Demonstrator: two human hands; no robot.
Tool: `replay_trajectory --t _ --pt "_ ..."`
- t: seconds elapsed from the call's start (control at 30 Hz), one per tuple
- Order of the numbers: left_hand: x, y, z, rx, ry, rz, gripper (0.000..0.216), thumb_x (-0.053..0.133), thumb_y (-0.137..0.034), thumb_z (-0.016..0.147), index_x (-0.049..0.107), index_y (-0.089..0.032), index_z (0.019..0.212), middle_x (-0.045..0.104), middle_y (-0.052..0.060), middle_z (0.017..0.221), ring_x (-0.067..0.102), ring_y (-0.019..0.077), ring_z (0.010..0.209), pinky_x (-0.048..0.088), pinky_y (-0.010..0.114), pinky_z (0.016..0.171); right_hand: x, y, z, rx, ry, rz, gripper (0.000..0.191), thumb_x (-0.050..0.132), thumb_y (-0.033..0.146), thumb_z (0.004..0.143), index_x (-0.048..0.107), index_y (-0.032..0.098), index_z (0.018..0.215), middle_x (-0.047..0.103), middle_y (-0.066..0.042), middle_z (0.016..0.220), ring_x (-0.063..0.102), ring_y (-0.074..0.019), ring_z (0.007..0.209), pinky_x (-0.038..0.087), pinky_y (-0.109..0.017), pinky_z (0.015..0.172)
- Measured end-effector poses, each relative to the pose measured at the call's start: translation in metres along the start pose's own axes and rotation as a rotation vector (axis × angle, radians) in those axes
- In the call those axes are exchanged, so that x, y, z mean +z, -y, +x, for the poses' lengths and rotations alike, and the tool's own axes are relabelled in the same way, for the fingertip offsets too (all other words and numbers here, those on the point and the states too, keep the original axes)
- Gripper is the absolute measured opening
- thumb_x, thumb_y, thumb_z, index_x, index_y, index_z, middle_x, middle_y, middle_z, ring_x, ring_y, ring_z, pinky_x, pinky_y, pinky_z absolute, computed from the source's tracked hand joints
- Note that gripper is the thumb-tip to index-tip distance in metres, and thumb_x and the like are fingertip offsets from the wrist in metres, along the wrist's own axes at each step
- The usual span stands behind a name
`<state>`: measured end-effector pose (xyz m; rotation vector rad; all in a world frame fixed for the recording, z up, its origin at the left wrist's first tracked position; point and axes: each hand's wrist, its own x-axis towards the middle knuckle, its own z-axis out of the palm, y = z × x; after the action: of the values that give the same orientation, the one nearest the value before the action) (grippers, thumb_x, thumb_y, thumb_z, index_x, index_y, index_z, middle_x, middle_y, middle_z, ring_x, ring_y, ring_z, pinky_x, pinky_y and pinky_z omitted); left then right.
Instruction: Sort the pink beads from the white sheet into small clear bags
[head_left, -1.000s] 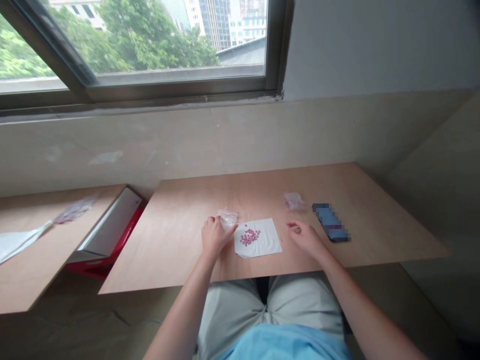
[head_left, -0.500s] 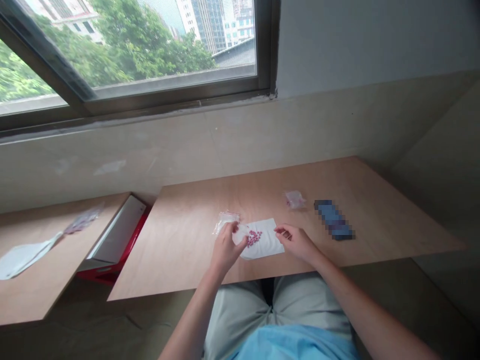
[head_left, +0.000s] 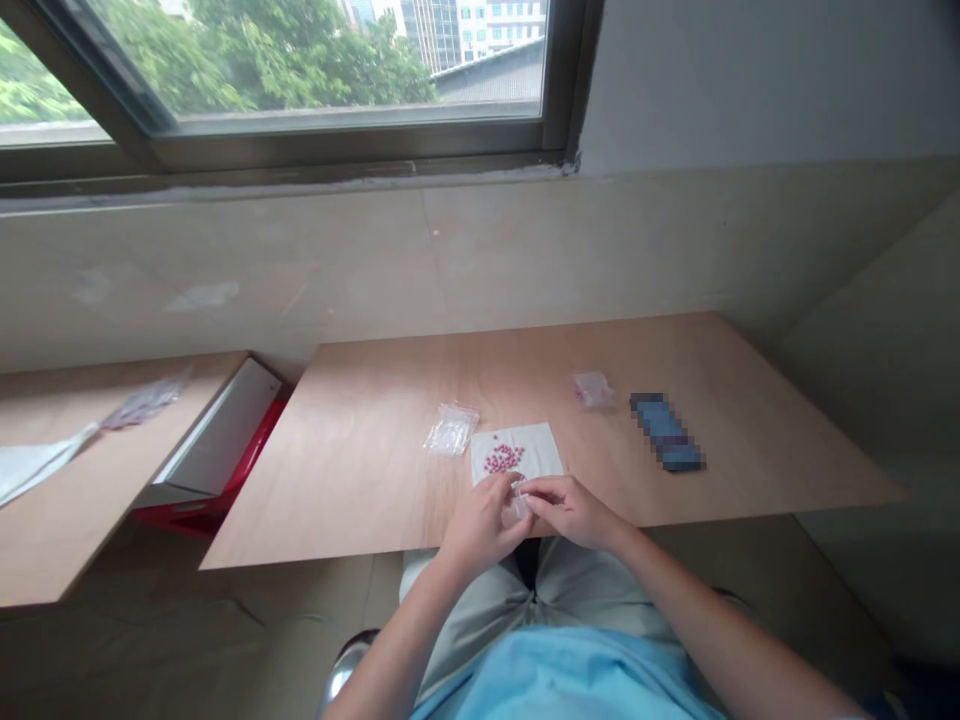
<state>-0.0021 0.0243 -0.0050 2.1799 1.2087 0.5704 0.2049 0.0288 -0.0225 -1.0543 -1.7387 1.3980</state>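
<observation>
My left hand [head_left: 481,522] and my right hand [head_left: 568,508] meet at the near edge of the wooden table [head_left: 360,470]. Both pinch a small clear plastic bag [head_left: 518,500] between their fingertips. Just beyond them lies a white sheet of paper [head_left: 534,446] with a heap of small pink beads [head_left: 502,458] on it. A pile of empty clear bags [head_left: 451,430] lies left of the paper. A small bag holding pink beads [head_left: 592,389] lies farther right.
A dark phone-like object [head_left: 666,430] lies at the right of the table. A second wooden table [head_left: 67,500] at the left carries white paper [head_left: 30,468] and a bag. A white and red box [head_left: 214,455] sits in the gap between them. A window fills the wall above.
My left hand took a clear bag from the pile and drew back to the table's near edge. My right hand came left to meet it, and both now pinch the bag.
</observation>
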Motion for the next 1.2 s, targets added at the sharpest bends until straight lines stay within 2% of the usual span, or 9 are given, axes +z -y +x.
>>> replay_trajectory --t 0.1,0.2,0.43,0.53,0.67,0.87,1.03,1.2 --pt "0.0 0.002 0.0 0.051 0.005 -0.014 0.048 0.062 -0.025 0.087 0.054 -0.022 0.134 0.066 0.012 0.122 0.062 0.0275 0.114 0.051 0.041 0.097 0.008 -0.006 0.003 0.006 0.029 0.049 0.025 0.066 0.033 0.087 0.076 0.02 0.107 0.074 -0.005 0.095 0.065 -0.0188 0.077 0.053 -0.03 0.073" --pt "0.0 0.008 0.0 0.026 -0.016 -0.017 0.053 0.064 -0.024 0.085 0.052 -0.023 0.137 0.065 0.012 0.124 0.062 0.0279 0.115 0.052 0.042 0.097 0.012 -0.012 0.008 0.029 0.009 0.079 0.026 0.064 0.032 0.087 0.075 0.021 0.107 0.073 -0.005 0.093 0.065 -0.0188 0.078 0.053 -0.03 0.073" --pt "-0.005 0.019 0.0 -0.026 -0.034 -0.018 0.066 0.072 -0.04 0.083 0.049 -0.025 0.143 0.066 0.012 0.118 0.065 0.0275 0.106 0.053 0.04 0.091 0.004 -0.026 0.013 0.077 -0.098 0.01 0.027 0.056 0.03 0.089 0.076 0.019 0.104 0.072 -0.004 0.086 0.063 -0.0151 0.07 0.05 -0.026 0.065" --pt "-0.007 0.023 0.0 -0.037 -0.083 -0.017 0.059 0.072 -0.038 0.083 0.054 -0.026 0.137 0.065 0.011 0.124 0.064 0.0281 0.109 0.052 0.04 0.093 -0.005 -0.032 0.019 0.104 -0.176 -0.084 0.028 0.053 0.03 0.092 0.075 0.02 0.104 0.073 -0.004 0.088 0.063 -0.0151 0.067 0.049 -0.026 0.062" --pt "-0.007 0.029 0.002 -0.03 -0.135 0.018 0.041 0.065 -0.029 0.087 0.059 -0.024 0.128 0.066 0.01 0.12 0.062 0.0279 0.113 0.05 0.042 0.098 -0.015 -0.044 0.038 0.02 -0.311 -0.37 0.024 0.055 0.024 0.091 0.074 0.02 0.104 0.073 -0.007 0.102 0.067 -0.0199 0.088 0.052 -0.032 0.081" --pt "-0.006 0.036 0.003 -0.061 -0.151 0.045 0.032 0.061 -0.023 0.087 0.059 -0.021 0.119 0.066 0.011 0.116 0.061 0.0269 0.111 0.048 0.041 0.097 -0.01 -0.059 0.062 -0.037 -0.309 -0.644 0.025 0.059 0.017 0.089 0.071 0.022 0.11 0.07 -0.008 0.109 0.066 -0.019 0.089 0.051 -0.03 0.085" --pt "-0.004 0.038 0.008 -0.105 -0.139 0.046 0.03 0.062 -0.022 0.085 0.056 -0.021 0.114 0.065 0.009 0.109 0.062 0.0255 0.104 0.049 0.039 0.09 -0.005 -0.064 0.064 -0.021 -0.326 -0.689 0.013 0.061 0.023 0.093 0.072 0.024 0.099 0.068 -0.006 0.103 0.066 -0.0195 0.089 0.05 -0.029 0.083" --pt "-0.001 0.038 0.013 -0.138 -0.126 0.072 0.022 0.06 -0.022 0.086 0.053 -0.021 0.107 0.064 0.007 0.1 0.063 0.0241 0.093 0.049 0.035 0.079 -0.011 -0.061 0.066 -0.012 -0.36 -0.592 0.009 0.061 0.024 0.091 0.07 0.022 0.089 0.069 -0.006 0.097 0.064 -0.0194 0.086 0.049 -0.03 0.081"
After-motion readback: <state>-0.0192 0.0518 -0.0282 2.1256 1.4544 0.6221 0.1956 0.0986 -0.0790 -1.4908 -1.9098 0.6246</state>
